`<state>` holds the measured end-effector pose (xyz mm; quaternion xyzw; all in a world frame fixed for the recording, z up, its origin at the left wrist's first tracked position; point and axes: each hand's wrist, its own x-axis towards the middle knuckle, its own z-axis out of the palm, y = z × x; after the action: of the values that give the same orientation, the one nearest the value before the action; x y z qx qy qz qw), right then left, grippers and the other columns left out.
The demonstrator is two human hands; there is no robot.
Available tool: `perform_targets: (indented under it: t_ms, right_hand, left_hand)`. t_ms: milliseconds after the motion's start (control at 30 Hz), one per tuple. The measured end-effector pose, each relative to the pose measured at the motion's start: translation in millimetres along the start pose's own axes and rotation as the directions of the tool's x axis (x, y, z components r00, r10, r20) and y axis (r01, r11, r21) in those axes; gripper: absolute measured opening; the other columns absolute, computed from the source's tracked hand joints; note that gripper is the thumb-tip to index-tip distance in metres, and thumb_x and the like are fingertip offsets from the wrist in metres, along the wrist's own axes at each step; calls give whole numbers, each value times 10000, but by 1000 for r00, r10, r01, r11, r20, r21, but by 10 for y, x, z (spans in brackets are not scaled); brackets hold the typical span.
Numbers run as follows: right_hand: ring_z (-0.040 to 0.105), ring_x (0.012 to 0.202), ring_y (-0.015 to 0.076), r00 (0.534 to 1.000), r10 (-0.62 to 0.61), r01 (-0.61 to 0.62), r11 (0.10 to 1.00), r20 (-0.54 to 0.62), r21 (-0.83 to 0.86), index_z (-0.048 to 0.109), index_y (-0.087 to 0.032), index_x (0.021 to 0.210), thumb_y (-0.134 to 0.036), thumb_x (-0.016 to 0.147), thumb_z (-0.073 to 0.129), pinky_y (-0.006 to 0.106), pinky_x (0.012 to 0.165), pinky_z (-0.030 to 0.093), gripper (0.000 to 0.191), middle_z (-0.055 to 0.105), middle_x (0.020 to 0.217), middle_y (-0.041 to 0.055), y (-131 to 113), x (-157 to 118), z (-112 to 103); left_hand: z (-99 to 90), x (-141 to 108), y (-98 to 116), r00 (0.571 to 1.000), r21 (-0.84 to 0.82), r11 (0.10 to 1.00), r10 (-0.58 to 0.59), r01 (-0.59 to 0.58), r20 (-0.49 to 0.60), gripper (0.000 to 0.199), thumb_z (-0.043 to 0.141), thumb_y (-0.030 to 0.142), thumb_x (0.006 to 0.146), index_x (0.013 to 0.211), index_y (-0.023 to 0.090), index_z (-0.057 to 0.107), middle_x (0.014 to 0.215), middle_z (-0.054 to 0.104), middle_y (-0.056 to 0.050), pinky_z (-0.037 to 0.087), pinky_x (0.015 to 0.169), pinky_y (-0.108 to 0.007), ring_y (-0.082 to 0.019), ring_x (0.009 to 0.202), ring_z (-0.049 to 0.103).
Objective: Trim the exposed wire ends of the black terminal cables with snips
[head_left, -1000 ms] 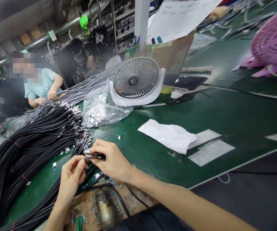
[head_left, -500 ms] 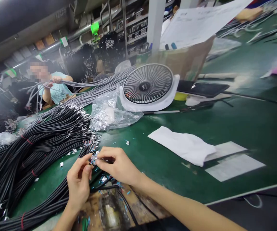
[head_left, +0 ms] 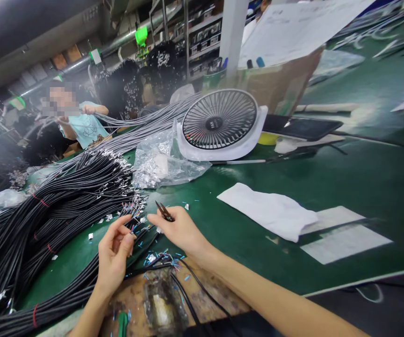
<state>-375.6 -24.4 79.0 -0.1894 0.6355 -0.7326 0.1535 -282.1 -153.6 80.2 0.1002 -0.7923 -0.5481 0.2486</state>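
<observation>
Between its thumb and fingers, my left hand pinches the stripped end of a black cable, where thin coloured wires show. Just to the right, my right hand is closed around small dark pointed tweezers, whose tips point up and left, away from the wires. Bundles of black cables with bare silvery ends lie left of my hands, tied with red bands. Small foil scraps and blue wire bits are scattered below and around my fingers.
A fan stands behind a clear plastic bag. A white cloth and paper pieces lie at right, with a phone farther back. A wooden board is at the front edge. Across the table, a person handles grey cables.
My right hand has drawn back slightly from my left fingers, and the tweezers now point upward instead of at the wire end. The foil between the hands is no longer seen there.
</observation>
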Motion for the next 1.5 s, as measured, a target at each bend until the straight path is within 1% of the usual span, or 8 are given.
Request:
perform_targets:
  t_ms: [300, 633, 833, 967, 1100, 1267, 1367, 1500]
  right_hand:
    - [511, 650, 112, 974, -148, 160, 985, 169, -61, 646, -130, 690, -232, 740, 552, 199, 583, 416, 148, 593, 677, 15, 21, -27, -2]
    - [327, 503, 59, 961, -212, 225, 973, 178, -56, 558, -122, 551, -317, 803, 544, 191, 473, 256, 319, 398, 502, -37, -22, -81, -5]
    - [319, 496, 54, 928, -257, 287, 955, 270, -79, 528, -125, 534, -270, 821, 500, 187, 477, 255, 322, 372, 496, -46, 13, -85, -11]
    - [355, 515, 56, 885, -355, 403, 908, 302, -113, 562, -122, 569, -194, 793, 525, 179, 499, 286, 238, 437, 532, -40, 28, -96, -10]
    - [400, 524, 53, 848, -393, 470, 867, 355, -164, 604, -129, 614, -101, 738, 559, 172, 517, 301, 135, 490, 552, -44, 59, -95, -4]
    - [344, 485, 54, 933, -297, 342, 906, 201, -248, 492, -134, 484, -225, 795, 550, 175, 471, 278, 329, 374, 469, -51, 30, -83, -7]
    - [489, 600, 87, 932, -356, 361, 902, 64, -236, 605, -141, 697, -157, 742, 566, 186, 559, 392, 62, 561, 641, -16, -15, -83, -17]
    - [597, 687, 115, 946, -323, 324, 935, 36, -145, 627, -161, 969, -124, 705, 586, 222, 623, 488, 270, 667, 866, 33, -28, -84, -18]
  left_hand:
    - [-21, 80, -16, 994, -208, 973, -97, 103, 41, 281, 714, 318, 703, 953, 195, 674, 588, 502, 37, 331, 408, -161, -48, 437, 419]
    - [-3, 17, -23, 990, -261, 960, -75, 104, 119, 157, 680, 317, 732, 759, 189, 593, 664, 559, 13, 321, 404, -166, -41, 427, 404]
    - [-10, 50, 54, 990, -104, 985, -139, 138, -5, 373, 692, 348, 709, 1047, 195, 648, 662, 527, 19, 308, 405, -172, -55, 460, 418]
    - [5, 51, 63, 982, -54, 983, -171, 176, 80, 294, 700, 387, 676, 813, 126, 708, 649, 572, -29, 410, 513, -224, -130, 591, 518]
    - [-29, 14, -5, 998, -20, 998, -54, 54, -45, 203, 689, 342, 709, 669, 145, 661, 606, 537, 2, 373, 490, -198, -96, 542, 454]
    - [-72, 57, -80, 987, -87, 995, -62, 50, -146, 167, 711, 280, 703, 821, 177, 655, 683, 518, 26, 407, 559, -171, -79, 594, 482]
    - [-45, 90, -88, 994, -165, 985, -69, 53, -89, 513, 734, 233, 662, 1154, 273, 593, 874, 559, 9, 442, 604, -177, -85, 674, 534]
    - [-13, 64, -39, 986, -138, 977, -166, 161, -25, 414, 712, 280, 691, 1092, 201, 649, 815, 610, -22, 423, 529, -192, -90, 594, 538]
